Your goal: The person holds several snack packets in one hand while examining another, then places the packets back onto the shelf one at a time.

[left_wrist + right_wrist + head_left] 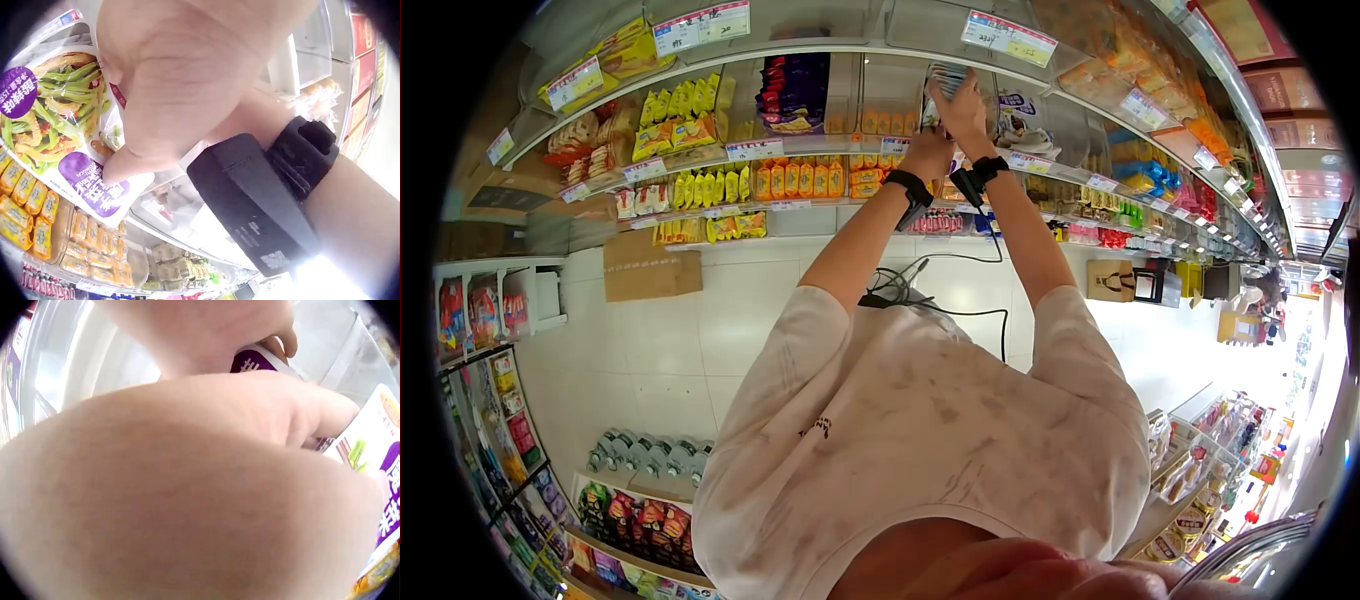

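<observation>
Both hands reach into a shelf compartment around a bundle of snack packets (948, 72). In the left wrist view, my left hand (181, 75) grips a white packet (59, 106) with green vegetable pictures and purple labels, its thumb on the printed front. The head view places my right hand (962, 110) just above and right of the left hand (927, 157). Its thumb and fingers are around the packets. A similar purple-labelled packet (394, 469) sits at the fingers of the right hand (250, 409); much of it is out of frame.
Clear dividers separate the compartments. Purple packs (795, 90) lie to the left, white packets (1022, 125) to the right. Orange snack packs (800, 178) fill the shelf below. A black cable (960, 257) hangs below the wrists. A cardboard box (652, 270) stands on the floor.
</observation>
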Tool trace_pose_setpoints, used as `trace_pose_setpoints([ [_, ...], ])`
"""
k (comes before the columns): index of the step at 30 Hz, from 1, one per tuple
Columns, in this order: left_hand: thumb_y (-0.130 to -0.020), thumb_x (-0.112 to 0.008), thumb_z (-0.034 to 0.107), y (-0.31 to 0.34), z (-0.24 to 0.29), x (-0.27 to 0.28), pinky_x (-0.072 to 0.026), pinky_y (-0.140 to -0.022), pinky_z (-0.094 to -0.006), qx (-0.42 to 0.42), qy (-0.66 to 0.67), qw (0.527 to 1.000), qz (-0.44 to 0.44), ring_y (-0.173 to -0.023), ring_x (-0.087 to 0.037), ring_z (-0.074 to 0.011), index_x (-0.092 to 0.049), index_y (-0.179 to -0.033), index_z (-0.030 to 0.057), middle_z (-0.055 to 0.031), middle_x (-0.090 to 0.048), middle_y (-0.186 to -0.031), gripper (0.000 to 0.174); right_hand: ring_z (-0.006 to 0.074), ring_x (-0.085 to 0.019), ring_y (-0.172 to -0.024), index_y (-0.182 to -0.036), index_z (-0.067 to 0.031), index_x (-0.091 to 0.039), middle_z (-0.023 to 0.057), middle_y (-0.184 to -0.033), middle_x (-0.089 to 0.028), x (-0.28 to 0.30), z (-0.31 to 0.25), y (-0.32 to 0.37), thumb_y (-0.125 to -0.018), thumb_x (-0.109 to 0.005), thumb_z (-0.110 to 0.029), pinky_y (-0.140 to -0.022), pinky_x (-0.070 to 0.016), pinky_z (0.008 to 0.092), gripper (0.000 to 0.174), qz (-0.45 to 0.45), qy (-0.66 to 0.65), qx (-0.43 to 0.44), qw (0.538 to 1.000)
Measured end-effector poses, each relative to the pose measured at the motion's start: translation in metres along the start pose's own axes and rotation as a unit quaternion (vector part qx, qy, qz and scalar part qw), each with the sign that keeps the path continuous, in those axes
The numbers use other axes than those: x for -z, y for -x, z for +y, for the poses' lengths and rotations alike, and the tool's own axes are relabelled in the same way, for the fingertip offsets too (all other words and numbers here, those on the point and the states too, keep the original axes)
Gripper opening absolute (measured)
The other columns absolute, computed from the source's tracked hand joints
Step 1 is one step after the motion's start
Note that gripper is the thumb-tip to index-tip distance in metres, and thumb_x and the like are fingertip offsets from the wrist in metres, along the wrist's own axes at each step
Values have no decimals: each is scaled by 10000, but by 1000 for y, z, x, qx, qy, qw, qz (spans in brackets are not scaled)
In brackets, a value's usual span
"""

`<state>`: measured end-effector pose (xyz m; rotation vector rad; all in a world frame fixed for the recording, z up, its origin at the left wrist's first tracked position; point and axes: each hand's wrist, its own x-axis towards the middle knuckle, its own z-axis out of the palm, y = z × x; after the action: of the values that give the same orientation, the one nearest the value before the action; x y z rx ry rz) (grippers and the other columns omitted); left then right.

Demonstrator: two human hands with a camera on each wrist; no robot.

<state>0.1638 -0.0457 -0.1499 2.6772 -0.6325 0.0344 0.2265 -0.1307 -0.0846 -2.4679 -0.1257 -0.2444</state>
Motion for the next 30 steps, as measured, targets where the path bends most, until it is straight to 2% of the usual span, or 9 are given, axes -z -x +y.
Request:
trace_pose_setpoints([
  [1, -785, -676, 51, 0, 0, 2, -533, -936, -473, 1, 6, 1000, -15, -1142, -606, -399, -640, -1245, 73, -225, -602, -1305, 463, 555, -580, -1104, -1458, 102, -259, 405, -1343, -470, 1, 2, -3, -881, -635, -558, -897, -517, 562, 954, -17, -11, -16, 1000],
  [7, -815, -664, 111, 5, 5, 8, -535, -928, -458, -1, -10, 1000, -9, -1123, -612, -404, -694, -1157, 54, -241, -597, -1298, 348, 548, -569, -1141, -1481, 117, -236, 409, -1364, -451, 4, 14, -6, -888, -640, -587, -925, -519, 544, 1005, -12, -12, 36, 999],
  [10, -822, -688, 198, -2, 1, -7, -477, -914, -519, 12, 6, 1000, -8, -1112, -588, -365, -685, -1137, -4, -183, -629, -1177, 374, 527, -548, -1185, -1492, 103, -242, 397, -1387, -434, 9, 17, 5, -850, -684, -626, -958, -508, 526, 1067, -17, 36, 113, 993],
  [13, -811, -691, 201, -7, -10, -34, -472, -953, -541, -30, 5, 991, 130, -1172, -568, -393, -677, -1160, -10, -199, -617, -1230, 409, 495, -529, -1227, -1498, 74, -272, 382, -1388, -434, 21, 15, 18, -797, -769, -599, -993, -494, 501, 1092, -25, 49, 213, 975],
  [16, -782, -701, 204, -8, -11, -24, -488, -965, -542, -13, 6, 999, 52, -1161, -586, -414, -706, -1124, 5, -213, -622, -1233, 395, 486, -534, -1217, -1485, 58, -312, 346, -1374, -463, 34, 30, 13, -793, -818, -482, -997, -493, 499, 1013, -57, -9, 238, 970],
  [19, -755, -715, 209, 1, -1, 10, -528, -918, -515, 10, 27, 999, -29, -1074, -636, -394, -735, -1079, 33, -222, -635, -1188, 369, 485, -547, -1187, -1461, 22, -366, 301, -1358, -491, 34, 49, -2, -812, -816, -365, -988, -494, 508, 880, -76, -4, 229, 970],
  [22, -742, -719, 212, -3, -5, 12, -550, -885, -485, -12, 11, 998, -53, -1012, -664, -376, -748, -1048, 55, -228, -644, -1146, 345, 489, -538, -1187, -1445, -5, -393, 277, -1380, -480, 30, 42, 0, -829, -793, -352, -975, -498, 521, 813, -44, 51, 242, 968],
  [26, -732, -709, 205, -2, -9, 11, -548, -887, -483, -5, -6, 998, -59, -1029, -663, -379, -752, -1059, 109, -239, -638, -1164, 344, 464, -505, -1264, -1485, -39, -378, 259, -1440, -438, 21, 34, -2, -859, -756, -454, -1008, -492, 508, 841, -33, 91, 216, 972],
  [30, -735, -688, 189, -2, -7, 12, -540, -903, -487, 14, -8, 997, -69, -1046, -658, -385, -751, -1064, 121, -236, -635, -1181, 342, 464, -461, -1310, -1495, -29, -364, 258, -1479, -402, 19, 34, -4, -835, -775, -472, -1055, -456, 513, 894, 22, 99, 253, 962],
])
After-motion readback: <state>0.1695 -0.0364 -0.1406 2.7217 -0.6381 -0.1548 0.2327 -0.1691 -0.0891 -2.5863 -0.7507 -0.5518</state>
